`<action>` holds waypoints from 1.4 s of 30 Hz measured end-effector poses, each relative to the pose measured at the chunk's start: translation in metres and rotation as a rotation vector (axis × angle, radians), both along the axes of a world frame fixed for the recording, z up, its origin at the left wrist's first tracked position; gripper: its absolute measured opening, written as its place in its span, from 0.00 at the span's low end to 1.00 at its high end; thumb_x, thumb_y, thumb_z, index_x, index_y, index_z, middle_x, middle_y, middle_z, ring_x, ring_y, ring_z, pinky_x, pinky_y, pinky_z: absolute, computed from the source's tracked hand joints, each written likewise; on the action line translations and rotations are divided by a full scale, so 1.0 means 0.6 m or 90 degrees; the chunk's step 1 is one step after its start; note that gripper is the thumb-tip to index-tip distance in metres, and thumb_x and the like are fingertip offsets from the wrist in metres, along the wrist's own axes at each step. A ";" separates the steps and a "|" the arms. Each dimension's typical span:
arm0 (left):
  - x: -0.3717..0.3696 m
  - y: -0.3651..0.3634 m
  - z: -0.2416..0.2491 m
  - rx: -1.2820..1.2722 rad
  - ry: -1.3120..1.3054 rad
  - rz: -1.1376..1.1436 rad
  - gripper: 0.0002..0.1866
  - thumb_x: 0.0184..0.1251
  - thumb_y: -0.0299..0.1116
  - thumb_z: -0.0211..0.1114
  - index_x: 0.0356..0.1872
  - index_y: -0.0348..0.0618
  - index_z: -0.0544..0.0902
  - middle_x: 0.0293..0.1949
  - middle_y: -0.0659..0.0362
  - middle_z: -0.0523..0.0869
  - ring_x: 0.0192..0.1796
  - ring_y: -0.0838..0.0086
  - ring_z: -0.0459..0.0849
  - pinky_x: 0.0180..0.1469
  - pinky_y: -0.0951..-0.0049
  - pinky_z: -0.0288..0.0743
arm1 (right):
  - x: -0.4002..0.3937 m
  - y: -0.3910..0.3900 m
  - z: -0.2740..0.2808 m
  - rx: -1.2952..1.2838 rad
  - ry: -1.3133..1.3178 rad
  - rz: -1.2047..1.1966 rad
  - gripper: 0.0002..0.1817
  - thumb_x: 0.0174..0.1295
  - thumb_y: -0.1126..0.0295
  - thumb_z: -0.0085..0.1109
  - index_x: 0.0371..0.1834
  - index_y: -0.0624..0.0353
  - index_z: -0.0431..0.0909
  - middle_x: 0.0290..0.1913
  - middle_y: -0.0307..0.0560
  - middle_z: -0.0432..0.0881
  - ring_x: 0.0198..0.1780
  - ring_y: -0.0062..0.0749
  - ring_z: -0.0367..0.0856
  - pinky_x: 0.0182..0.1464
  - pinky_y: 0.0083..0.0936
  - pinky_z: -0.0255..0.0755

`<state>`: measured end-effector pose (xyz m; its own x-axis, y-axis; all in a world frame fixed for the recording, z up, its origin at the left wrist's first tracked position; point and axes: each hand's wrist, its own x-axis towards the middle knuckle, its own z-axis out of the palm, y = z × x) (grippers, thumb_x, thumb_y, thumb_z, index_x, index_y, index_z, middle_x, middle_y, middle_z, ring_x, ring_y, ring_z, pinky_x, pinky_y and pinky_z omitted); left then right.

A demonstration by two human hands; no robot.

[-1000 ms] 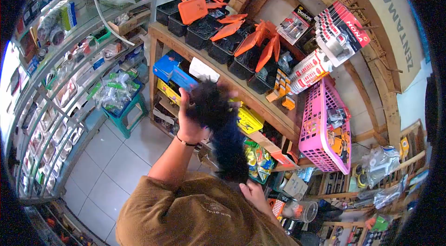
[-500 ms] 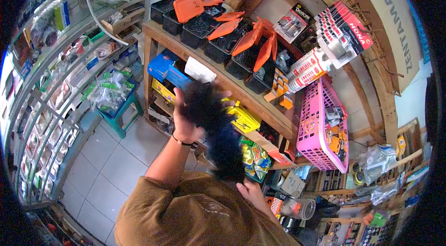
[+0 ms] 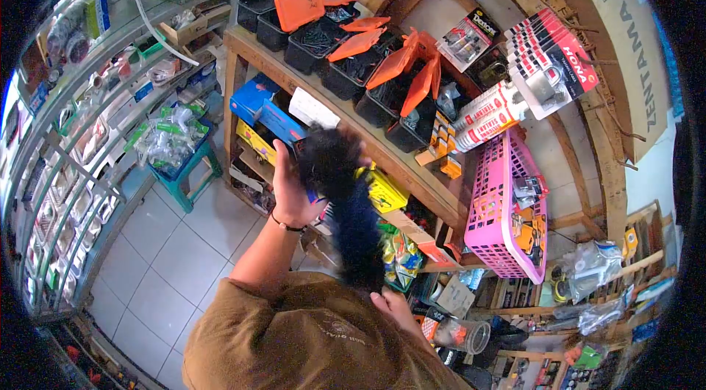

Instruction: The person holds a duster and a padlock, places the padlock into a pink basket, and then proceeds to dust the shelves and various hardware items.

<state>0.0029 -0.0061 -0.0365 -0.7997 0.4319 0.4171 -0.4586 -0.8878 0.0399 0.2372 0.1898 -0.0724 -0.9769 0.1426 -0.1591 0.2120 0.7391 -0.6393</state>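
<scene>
A dark, fluffy feather duster [image 3: 357,235] stretches up from my body in front of the wooden shelf. My right hand [image 3: 396,307] is closed at its lower end, where the handle itself is hidden. At its bushy top, my left hand [image 3: 293,195] is raised with the thumb up and the fingers curling round behind the feathers. Beside that palm shows a small dark and blue edge, mostly covered by the duster, so I cannot make out what it belongs to. Behind the hands, a yellow box [image 3: 386,191] and blue boxes [image 3: 257,101] sit on the lower shelf.
Black bins [image 3: 346,79] with orange lids line the shelf top [image 3: 257,51]. Sealant tubes [image 3: 493,116] and a pink basket [image 3: 485,224] stand at the right. To the left are a glass display case [image 3: 103,147] and a teal stool [image 3: 179,188] bearing plastic packets.
The duster's top and my left hand have shifted slightly. A small dark and blue edge now shows beside my left palm. My right hand stays at the duster's lower end.
</scene>
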 end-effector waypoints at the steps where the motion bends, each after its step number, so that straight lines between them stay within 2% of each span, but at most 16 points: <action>1: -0.018 0.013 -0.032 0.064 0.037 -0.053 0.46 0.51 0.70 0.41 0.62 0.40 0.57 0.59 0.43 0.63 0.59 0.49 0.65 0.59 0.47 0.58 | -0.001 -0.001 0.006 0.030 0.010 0.027 0.19 0.58 0.60 0.54 0.19 0.63 0.64 0.14 0.50 0.62 0.17 0.38 0.60 0.23 0.27 0.60; 6: 0.003 0.011 0.023 0.028 -0.193 0.005 0.47 0.51 0.71 0.41 0.60 0.39 0.59 0.59 0.42 0.64 0.59 0.49 0.64 0.60 0.51 0.57 | -0.002 0.010 -0.008 0.003 0.000 -0.061 0.19 0.58 0.59 0.53 0.20 0.63 0.66 0.15 0.52 0.65 0.17 0.40 0.64 0.23 0.31 0.62; 7: 0.006 0.011 0.020 0.096 -0.202 -0.041 0.41 0.56 0.66 0.41 0.62 0.43 0.58 0.59 0.43 0.64 0.57 0.46 0.65 0.59 0.43 0.56 | -0.004 0.017 -0.013 0.083 0.054 0.062 0.19 0.58 0.58 0.53 0.20 0.63 0.67 0.15 0.53 0.67 0.17 0.42 0.67 0.23 0.33 0.63; 8: -0.004 0.008 -0.010 -0.012 0.009 -0.007 0.40 0.57 0.66 0.39 0.62 0.44 0.58 0.58 0.43 0.65 0.56 0.46 0.67 0.58 0.44 0.58 | -0.003 0.015 -0.009 0.084 0.052 0.060 0.19 0.58 0.58 0.53 0.20 0.63 0.67 0.15 0.53 0.67 0.17 0.42 0.67 0.23 0.33 0.63; 11: -0.020 0.020 -0.045 0.081 0.052 -0.103 0.47 0.51 0.72 0.37 0.61 0.41 0.59 0.58 0.43 0.65 0.59 0.49 0.65 0.60 0.50 0.57 | -0.005 0.008 0.000 0.090 0.020 0.025 0.19 0.57 0.59 0.54 0.18 0.64 0.66 0.16 0.55 0.69 0.17 0.46 0.68 0.23 0.34 0.62; 14: 0.005 0.011 0.013 0.050 -0.196 -0.027 0.48 0.50 0.73 0.38 0.61 0.41 0.58 0.57 0.42 0.65 0.58 0.48 0.66 0.59 0.48 0.57 | 0.003 0.004 -0.013 -0.037 -0.025 -0.125 0.20 0.58 0.61 0.53 0.17 0.64 0.62 0.14 0.50 0.57 0.18 0.26 0.59 0.21 0.29 0.58; 16: 0.000 0.006 -0.007 0.015 -0.001 -0.034 0.43 0.55 0.69 0.38 0.62 0.42 0.58 0.58 0.45 0.66 0.58 0.49 0.66 0.59 0.48 0.58 | -0.001 0.005 -0.009 0.054 0.057 0.039 0.20 0.57 0.59 0.53 0.17 0.64 0.64 0.14 0.55 0.67 0.16 0.47 0.66 0.21 0.33 0.62; 18: -0.011 0.003 -0.011 0.018 0.093 -0.038 0.41 0.56 0.67 0.39 0.61 0.43 0.61 0.58 0.48 0.67 0.59 0.53 0.67 0.60 0.50 0.57 | -0.009 0.017 -0.008 0.013 0.029 -0.022 0.20 0.57 0.59 0.54 0.17 0.64 0.64 0.14 0.55 0.67 0.16 0.46 0.65 0.22 0.33 0.62; 20: 0.003 0.000 -0.007 -0.031 -0.109 0.005 0.39 0.58 0.65 0.39 0.60 0.44 0.63 0.57 0.50 0.68 0.57 0.57 0.69 0.59 0.51 0.59 | 0.001 0.019 -0.015 -0.086 -0.047 -0.167 0.20 0.57 0.58 0.54 0.18 0.63 0.65 0.15 0.55 0.66 0.17 0.44 0.65 0.22 0.31 0.62; 22: 0.015 0.002 0.010 0.012 -0.153 0.020 0.36 0.61 0.62 0.39 0.61 0.44 0.61 0.56 0.47 0.69 0.56 0.54 0.70 0.56 0.50 0.64 | 0.004 0.002 0.003 -0.049 -0.039 -0.105 0.19 0.58 0.59 0.54 0.19 0.63 0.65 0.16 0.53 0.65 0.17 0.38 0.65 0.23 0.29 0.62; 24: -0.010 0.018 -0.049 0.055 0.058 -0.027 0.41 0.59 0.64 0.40 0.62 0.38 0.56 0.59 0.44 0.64 0.58 0.50 0.66 0.58 0.51 0.61 | -0.006 -0.006 0.016 0.062 0.001 0.111 0.18 0.58 0.60 0.53 0.20 0.64 0.65 0.15 0.52 0.65 0.18 0.35 0.65 0.23 0.28 0.61; 28: 0.001 -0.011 0.000 0.088 -0.081 -0.028 0.43 0.56 0.67 0.39 0.61 0.38 0.59 0.56 0.45 0.68 0.57 0.56 0.69 0.58 0.56 0.62 | -0.011 -0.007 0.014 -0.131 -0.056 -0.135 0.17 0.57 0.60 0.54 0.22 0.64 0.67 0.16 0.55 0.64 0.17 0.36 0.63 0.23 0.29 0.61; 30: 0.012 -0.005 -0.001 -0.029 -0.064 0.000 0.45 0.54 0.70 0.38 0.60 0.38 0.61 0.56 0.46 0.69 0.57 0.59 0.70 0.60 0.57 0.61 | 0.008 0.006 -0.002 -0.046 -0.057 -0.075 0.18 0.58 0.59 0.54 0.22 0.64 0.67 0.15 0.53 0.64 0.16 0.33 0.63 0.22 0.28 0.61; 34: -0.020 0.011 -0.039 0.131 0.092 -0.112 0.45 0.53 0.70 0.37 0.61 0.38 0.60 0.58 0.46 0.67 0.59 0.57 0.67 0.61 0.54 0.57 | -0.011 0.010 0.018 0.019 -0.009 0.085 0.20 0.59 0.58 0.52 0.20 0.65 0.66 0.15 0.52 0.66 0.16 0.31 0.63 0.22 0.27 0.61; 37: 0.010 0.000 0.008 0.048 -0.221 -0.007 0.39 0.58 0.65 0.38 0.61 0.43 0.61 0.54 0.48 0.71 0.56 0.49 0.69 0.57 0.45 0.59 | 0.006 0.005 0.003 -0.040 -0.139 -0.065 0.21 0.59 0.56 0.51 0.20 0.65 0.67 0.14 0.42 0.68 0.17 0.23 0.61 0.22 0.24 0.60; 42: -0.013 0.003 -0.047 0.004 0.095 -0.004 0.43 0.55 0.68 0.38 0.61 0.40 0.60 0.58 0.47 0.66 0.60 0.57 0.65 0.60 0.51 0.57 | -0.003 -0.007 0.018 -0.141 -0.067 -0.024 0.22 0.60 0.57 0.51 0.19 0.65 0.66 0.14 0.35 0.62 0.18 0.19 0.58 0.20 0.23 0.57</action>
<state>-0.0047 -0.0041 -0.0645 -0.7263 0.4336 0.5334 -0.4536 -0.8853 0.1020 0.2352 0.1856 -0.0615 -0.9480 0.1291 -0.2909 0.3106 0.5741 -0.7576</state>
